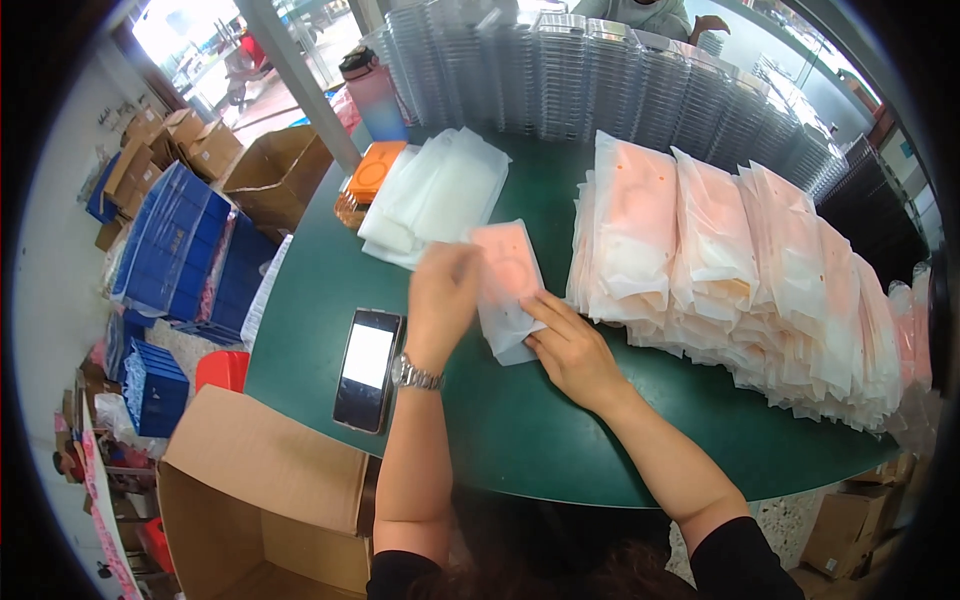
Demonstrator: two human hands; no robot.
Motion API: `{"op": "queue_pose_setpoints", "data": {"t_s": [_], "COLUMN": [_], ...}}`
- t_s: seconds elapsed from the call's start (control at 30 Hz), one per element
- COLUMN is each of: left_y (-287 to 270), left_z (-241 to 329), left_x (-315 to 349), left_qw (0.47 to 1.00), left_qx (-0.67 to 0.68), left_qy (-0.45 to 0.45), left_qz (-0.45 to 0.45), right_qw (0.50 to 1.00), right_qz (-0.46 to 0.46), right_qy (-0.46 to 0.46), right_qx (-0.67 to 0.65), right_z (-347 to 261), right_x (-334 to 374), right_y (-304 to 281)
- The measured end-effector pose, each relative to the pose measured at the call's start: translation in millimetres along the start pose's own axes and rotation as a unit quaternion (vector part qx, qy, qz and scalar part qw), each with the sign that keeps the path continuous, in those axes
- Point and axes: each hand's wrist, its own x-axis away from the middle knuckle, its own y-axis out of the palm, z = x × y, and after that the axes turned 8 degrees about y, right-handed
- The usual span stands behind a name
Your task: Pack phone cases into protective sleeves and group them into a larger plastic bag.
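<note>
A frosted plastic bag (505, 312) with a flat pink-orange item showing through it lies on the green table in front of me. My right hand (575, 350) grips its lower right edge between fingers and thumb. At the bag's upper left is my left hand (445, 295), its fingers curled and smeared by motion, so whether they pinch anything is unclear. Just beyond lies a pile of flat whitish frosted bags (445, 185). To the right, several overlapping stacks of filled frosted bags (635, 215) show the same pink-orange colour.
A phone (368, 370) with a lit screen lies by my left forearm. An orange box (377, 170) and a bottle (372, 95) stand far left. Stacked clear plastic trays (570, 80) line the back, a person (650, 15) beyond. An open carton (265, 480) sits below the table's left edge.
</note>
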Motion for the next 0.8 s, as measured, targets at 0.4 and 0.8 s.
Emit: {"op": "queue_pose_setpoints", "data": {"t_s": [0.4,0.8], "left_y": [33,2], "left_z": [-36,42], "left_x": [-87,33], "left_qw": [0.874,0.855], "left_qx": [-0.485,0.431], "left_qy": [-0.039,-0.285], "left_qz": [-0.015,0.045], "right_qw": [0.973,0.984], "right_qz": [0.034,0.088], "right_qy": [0.117,-0.059], "right_qx": [-0.198,-0.142], "right_z": [6,-9], "right_x": [4,5], "right_y": [-5,-18]}}
